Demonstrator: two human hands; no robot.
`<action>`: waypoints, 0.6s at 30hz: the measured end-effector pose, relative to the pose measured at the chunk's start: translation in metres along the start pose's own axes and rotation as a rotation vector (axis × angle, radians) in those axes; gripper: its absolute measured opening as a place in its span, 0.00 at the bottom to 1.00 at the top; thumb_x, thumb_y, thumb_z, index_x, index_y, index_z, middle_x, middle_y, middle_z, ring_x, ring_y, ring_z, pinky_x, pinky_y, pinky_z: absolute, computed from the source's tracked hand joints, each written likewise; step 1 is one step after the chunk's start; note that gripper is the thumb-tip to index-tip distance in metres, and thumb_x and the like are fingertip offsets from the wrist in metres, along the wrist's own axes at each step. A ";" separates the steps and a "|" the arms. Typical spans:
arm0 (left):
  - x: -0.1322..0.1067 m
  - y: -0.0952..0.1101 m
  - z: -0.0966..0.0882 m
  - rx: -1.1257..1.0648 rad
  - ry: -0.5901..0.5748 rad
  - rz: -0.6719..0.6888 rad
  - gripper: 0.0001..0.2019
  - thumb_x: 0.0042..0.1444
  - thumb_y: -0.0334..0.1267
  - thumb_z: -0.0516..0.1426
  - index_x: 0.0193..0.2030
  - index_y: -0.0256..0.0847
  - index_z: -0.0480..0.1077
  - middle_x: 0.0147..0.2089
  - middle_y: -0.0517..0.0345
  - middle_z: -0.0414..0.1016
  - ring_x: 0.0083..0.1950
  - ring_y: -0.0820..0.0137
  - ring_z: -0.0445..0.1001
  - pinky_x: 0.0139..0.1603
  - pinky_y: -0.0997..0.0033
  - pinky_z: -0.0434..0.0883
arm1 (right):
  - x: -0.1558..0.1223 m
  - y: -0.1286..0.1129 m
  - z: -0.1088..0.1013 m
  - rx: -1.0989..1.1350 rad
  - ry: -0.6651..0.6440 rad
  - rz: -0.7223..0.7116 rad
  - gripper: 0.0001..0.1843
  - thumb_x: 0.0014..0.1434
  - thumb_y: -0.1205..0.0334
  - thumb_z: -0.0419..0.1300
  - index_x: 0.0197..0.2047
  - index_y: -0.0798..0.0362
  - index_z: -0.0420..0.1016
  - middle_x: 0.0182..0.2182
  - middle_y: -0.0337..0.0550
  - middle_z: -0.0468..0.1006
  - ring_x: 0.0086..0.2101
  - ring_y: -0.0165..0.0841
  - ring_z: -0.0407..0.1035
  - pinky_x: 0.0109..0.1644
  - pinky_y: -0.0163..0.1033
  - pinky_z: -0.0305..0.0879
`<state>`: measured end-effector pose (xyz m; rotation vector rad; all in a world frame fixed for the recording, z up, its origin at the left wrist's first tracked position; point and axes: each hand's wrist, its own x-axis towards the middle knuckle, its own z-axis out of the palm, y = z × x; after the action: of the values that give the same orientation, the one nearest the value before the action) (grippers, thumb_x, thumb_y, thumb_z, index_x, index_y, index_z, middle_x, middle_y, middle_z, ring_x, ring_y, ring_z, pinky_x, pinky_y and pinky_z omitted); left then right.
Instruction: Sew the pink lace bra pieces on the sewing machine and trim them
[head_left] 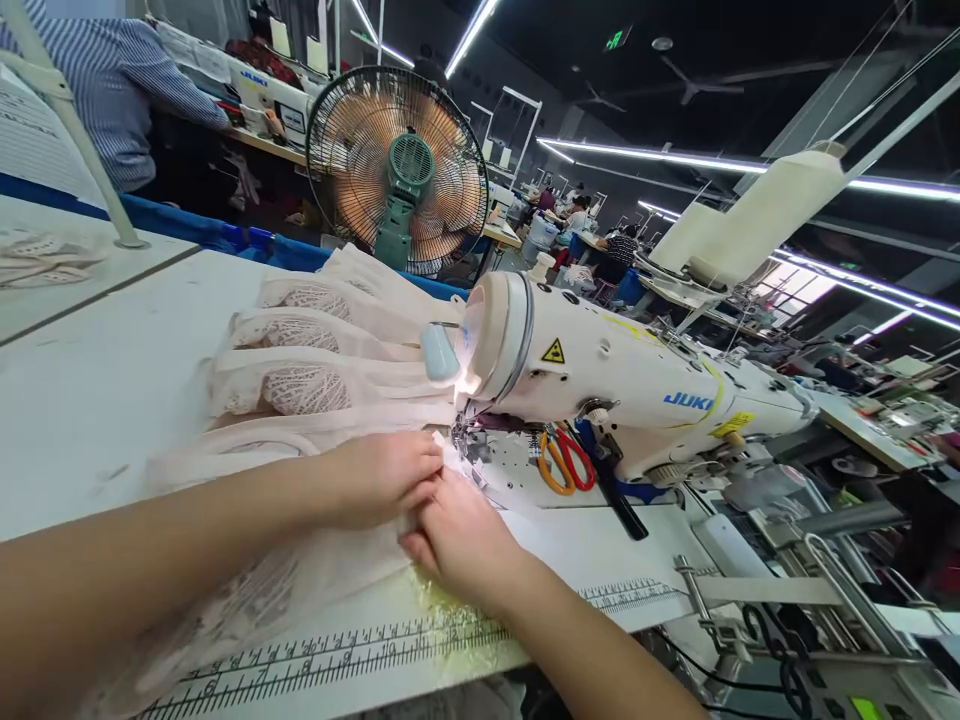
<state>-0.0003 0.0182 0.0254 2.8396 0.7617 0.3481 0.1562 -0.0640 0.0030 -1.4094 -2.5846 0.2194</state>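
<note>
My left hand (pixel 379 478) and my right hand (pixel 469 530) meet just in front of the needle area of a white JUKI sewing machine (pixel 622 365). Both are closed, fingers bent and pressed on a pale lace fabric piece (pixel 259 590); its held edge is mostly hidden beneath them. The rest of this piece trails blurred under my left forearm towards the table's front edge. Beyond the left hand, several similar pale lace pieces (pixel 307 385) lie in overlapping rows, reaching up to the machine head. A small lamp lights the presser foot (pixel 461 430).
Orange-handled and red-handled scissors (pixel 562 460) lie beside the machine bed, near a black bar-like tool (pixel 626 505). Printed ruler marks (pixel 360 650) run along the table's front. A large fan (pixel 397 170) stands behind the table. Thread cones (pixel 780 215) rise at right. A person in a striped shirt (pixel 112 90) sits far left.
</note>
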 end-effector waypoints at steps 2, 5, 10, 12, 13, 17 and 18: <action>-0.012 -0.004 0.013 -0.018 -0.036 0.054 0.18 0.64 0.41 0.49 0.54 0.38 0.73 0.57 0.46 0.75 0.58 0.60 0.73 0.59 0.63 0.69 | -0.007 0.001 0.002 0.016 0.028 -0.007 0.22 0.62 0.60 0.60 0.57 0.60 0.68 0.60 0.55 0.67 0.63 0.43 0.55 0.67 0.49 0.54; -0.017 -0.013 0.029 0.009 -0.057 0.039 0.22 0.65 0.43 0.48 0.61 0.34 0.68 0.64 0.42 0.67 0.65 0.57 0.66 0.66 0.58 0.62 | -0.022 0.003 0.010 0.024 0.068 0.020 0.26 0.61 0.61 0.60 0.61 0.61 0.65 0.63 0.56 0.64 0.64 0.44 0.55 0.67 0.50 0.55; -0.007 -0.019 0.031 0.011 -0.001 0.063 0.23 0.65 0.46 0.47 0.59 0.35 0.69 0.62 0.41 0.70 0.62 0.55 0.68 0.63 0.56 0.65 | -0.040 0.010 0.024 0.002 0.171 0.048 0.26 0.61 0.60 0.58 0.61 0.62 0.66 0.60 0.60 0.68 0.62 0.45 0.59 0.63 0.52 0.62; -0.005 -0.018 0.030 0.021 0.020 0.081 0.22 0.65 0.46 0.47 0.56 0.35 0.71 0.59 0.40 0.73 0.60 0.54 0.70 0.60 0.56 0.67 | -0.043 0.012 0.026 0.003 0.203 0.046 0.25 0.61 0.61 0.57 0.60 0.62 0.66 0.60 0.60 0.68 0.62 0.45 0.59 0.63 0.52 0.62; -0.006 -0.018 0.029 0.024 0.034 0.092 0.21 0.65 0.46 0.47 0.54 0.36 0.73 0.57 0.40 0.74 0.58 0.54 0.72 0.59 0.57 0.68 | -0.043 0.012 0.025 0.009 0.212 0.038 0.25 0.61 0.61 0.57 0.59 0.61 0.66 0.60 0.59 0.68 0.62 0.45 0.60 0.63 0.52 0.62; -0.008 -0.017 0.031 0.017 0.091 0.131 0.15 0.63 0.47 0.51 0.44 0.41 0.75 0.48 0.48 0.78 0.48 0.60 0.75 0.52 0.64 0.69 | -0.042 0.008 0.016 0.092 0.214 -0.053 0.19 0.61 0.63 0.54 0.55 0.59 0.68 0.55 0.56 0.73 0.57 0.42 0.64 0.62 0.49 0.62; -0.008 -0.017 0.031 0.023 0.099 0.136 0.14 0.62 0.47 0.53 0.43 0.42 0.75 0.48 0.49 0.78 0.47 0.61 0.75 0.51 0.64 0.69 | -0.042 0.007 0.014 0.120 0.215 -0.076 0.18 0.61 0.63 0.54 0.53 0.59 0.69 0.53 0.56 0.74 0.56 0.42 0.66 0.61 0.48 0.64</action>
<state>-0.0063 0.0247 -0.0096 2.9216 0.5945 0.5061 0.1813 -0.0960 -0.0159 -1.2194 -2.4022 0.1966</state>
